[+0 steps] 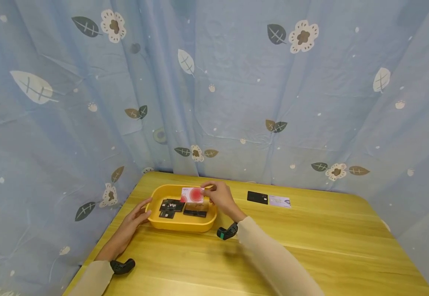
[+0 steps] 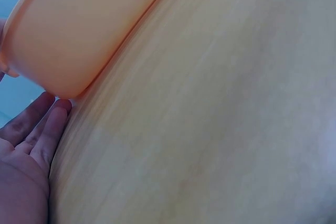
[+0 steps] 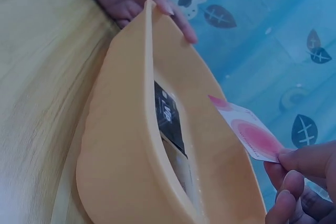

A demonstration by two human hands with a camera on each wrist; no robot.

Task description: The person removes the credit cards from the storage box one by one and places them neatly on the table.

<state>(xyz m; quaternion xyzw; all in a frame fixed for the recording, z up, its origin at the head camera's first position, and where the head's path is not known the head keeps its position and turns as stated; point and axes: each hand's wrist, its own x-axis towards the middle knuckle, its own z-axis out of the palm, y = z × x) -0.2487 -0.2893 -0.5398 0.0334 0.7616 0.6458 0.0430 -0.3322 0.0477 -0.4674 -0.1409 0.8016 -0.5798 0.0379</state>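
Holding a pink-and-white card (image 1: 192, 195) over the yellow tray (image 1: 181, 226), near the tabletop (image 1: 318, 238)'s far-left corner, pinched in the right hand (image 1: 220, 197); touching the tray's end with left hand (image 1: 130, 223) loosely extended. Apparently mid-transfer, calling next for a steady pinch.

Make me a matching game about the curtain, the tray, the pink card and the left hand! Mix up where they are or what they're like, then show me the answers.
Things:
1. Curtain
2. Tray
3. Pink card
4. Left hand

Clues:
A. Held in the right hand
B. Touching the tray
C. Blue
D. Has black cards lying inside

Right pairs: 1-C, 2-D, 3-A, 4-B
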